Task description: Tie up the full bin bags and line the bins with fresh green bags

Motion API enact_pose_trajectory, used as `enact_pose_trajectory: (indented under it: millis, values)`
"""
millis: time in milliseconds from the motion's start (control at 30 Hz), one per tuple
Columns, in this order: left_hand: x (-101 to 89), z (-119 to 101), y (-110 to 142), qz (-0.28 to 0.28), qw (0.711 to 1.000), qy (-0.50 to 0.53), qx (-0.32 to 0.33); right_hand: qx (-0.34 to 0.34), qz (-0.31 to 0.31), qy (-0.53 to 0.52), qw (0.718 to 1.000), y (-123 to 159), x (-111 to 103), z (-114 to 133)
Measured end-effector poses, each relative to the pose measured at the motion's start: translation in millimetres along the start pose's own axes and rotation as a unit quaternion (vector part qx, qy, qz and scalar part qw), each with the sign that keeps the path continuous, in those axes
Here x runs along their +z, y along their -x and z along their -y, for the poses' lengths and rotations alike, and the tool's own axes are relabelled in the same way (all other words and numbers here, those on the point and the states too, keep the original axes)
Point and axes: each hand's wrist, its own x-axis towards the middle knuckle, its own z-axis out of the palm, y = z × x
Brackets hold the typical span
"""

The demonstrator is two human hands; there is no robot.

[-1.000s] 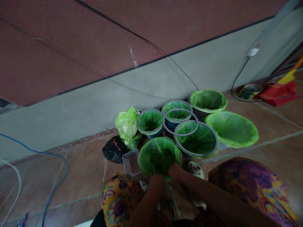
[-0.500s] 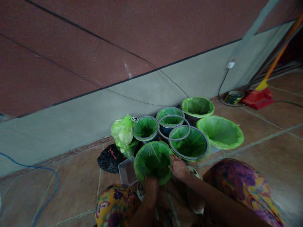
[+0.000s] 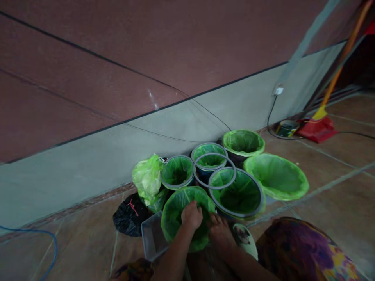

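In front of me stands a round bin lined with a green plastic bag point(image 3: 172, 214), the bag folded over its rim. My left hand point(image 3: 191, 215) is over the bin's mouth, its fingers curled into a fist; anything inside them is hidden. My right hand point(image 3: 219, 230) grips the right edge of the same bin, fingertips at the liner's rim. Close behind are a larger lined bin with a grey ring point(image 3: 254, 212) and a smaller lined bin point(image 3: 177, 171). A loose grey ring point(image 3: 195, 177) rests across two bins.
Other green-lined bins point(image 3: 275, 175) stand right and near the wall. A stuffed green bag point(image 3: 148, 177), a black bag point(image 3: 130, 216) and a clear plastic box point(image 3: 154, 238) lie left. A red dustpan point(image 3: 318, 128) and a blue cord point(image 3: 55, 249) are farther out.
My left hand has gone from the bin's near rim up and over its mouth, and has curled. The right hand stays at the right rim, a little lower.
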Motion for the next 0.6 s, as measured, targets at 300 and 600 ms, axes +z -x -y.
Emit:
enact_pose_trajectory:
  millis: [300, 600]
  values:
    - [27.1, -42, -66, -0.054, 0.984, 0.123, -0.114, 0.043, 0.011, -0.029, 0.999, -9, -2, 9]
    - [73.5, -13, -73, -0.042, 0.954, 0.276, -0.113, 0.035, 0.033, -0.017, 0.999, -18, 0, 2]
